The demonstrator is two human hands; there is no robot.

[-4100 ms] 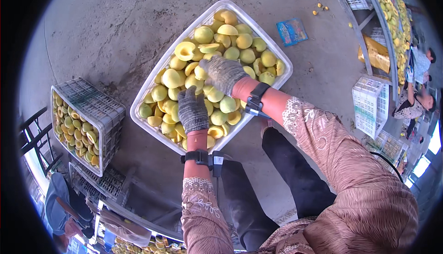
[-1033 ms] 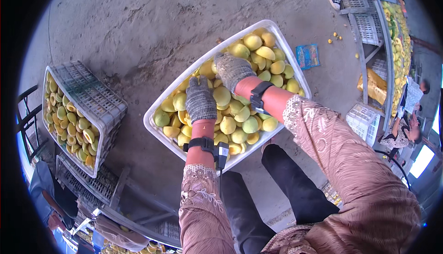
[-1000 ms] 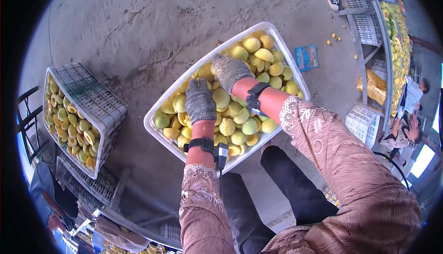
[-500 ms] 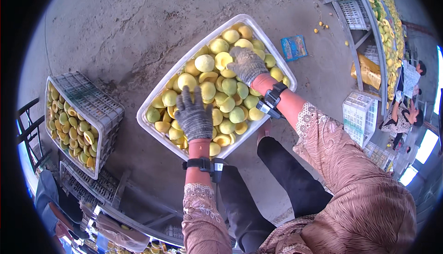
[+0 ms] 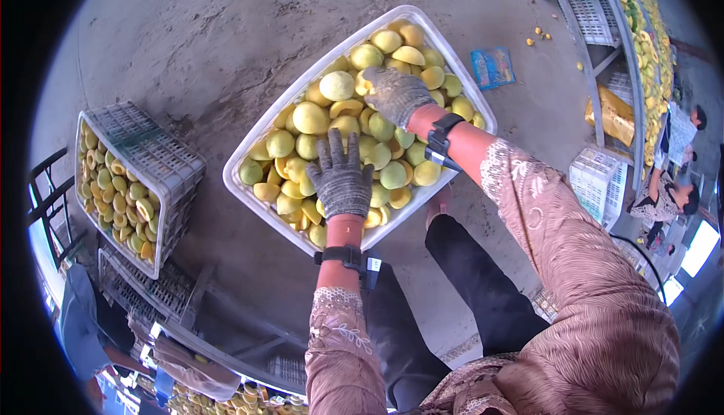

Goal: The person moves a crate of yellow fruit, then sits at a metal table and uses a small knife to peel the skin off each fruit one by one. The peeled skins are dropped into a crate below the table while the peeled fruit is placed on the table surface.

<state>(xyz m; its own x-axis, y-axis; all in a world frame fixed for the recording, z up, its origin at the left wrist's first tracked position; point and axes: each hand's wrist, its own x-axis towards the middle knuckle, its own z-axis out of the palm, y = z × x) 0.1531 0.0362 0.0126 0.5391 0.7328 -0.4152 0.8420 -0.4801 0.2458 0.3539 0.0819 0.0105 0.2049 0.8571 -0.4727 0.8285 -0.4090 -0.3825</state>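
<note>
A white plastic crate full of yellow-green peach halves stands tilted in front of me. Both my hands wear grey knit gloves. My left hand lies open on the fruit near the crate's closest corner, fingers spread and pointing away from me. Farther right, my right hand rests across the fruit with its fingers pointing left. Those fingers lie over a yellow peach half, which they partly cover. Neither palm shows, so the fruit beneath the hands is hidden.
Another crate of fruit halves leans at the left on a dark slatted crate. A blue packet lies on the floor. To the right are a long fruit-covered table, a yellow sack, white crates and other people.
My right hand has shifted left over the peach half. The left hand has drawn back toward me and right across the fruit. The whole view has shifted slightly.
</note>
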